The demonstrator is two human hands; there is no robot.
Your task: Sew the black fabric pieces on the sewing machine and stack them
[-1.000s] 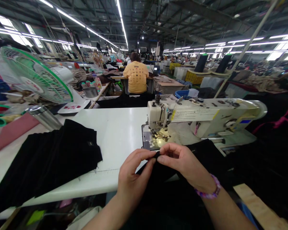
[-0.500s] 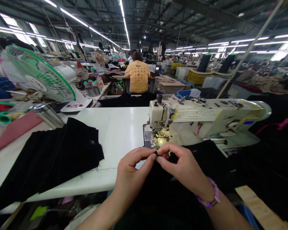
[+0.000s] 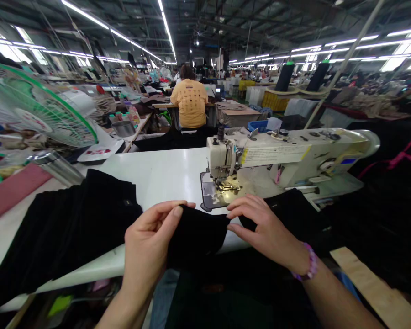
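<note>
A black fabric piece [image 3: 198, 230] spreads in front of the sewing machine, its lower part merging with dark cloth over my lap. Between thumb and fingers, my left hand [image 3: 154, 228] pinches its upper left corner. At the opposite corner, the fingers of my right hand [image 3: 256, 224] are apart, with the tips close to the cloth edge; whether they touch it I cannot tell. Just beyond both hands is the needle area of the white sewing machine [image 3: 274, 153], lit by a small lamp. More black cloth [image 3: 291, 208] lies right of my right hand.
A stack of black fabric pieces [image 3: 78, 219] covers the left of the white table [image 3: 164, 171]. Behind it are a steel flask [image 3: 56, 167] and a green-rimmed fan [image 3: 51, 109]. A wooden strip [image 3: 376, 288] juts in at lower right. A person in a yellow shirt [image 3: 191, 103] sits ahead.
My hands have moved apart from their meeting point. The left went left with a corner of the black fabric, stretching it into view, and the right hand's pinch has opened. The view shifted slightly.
</note>
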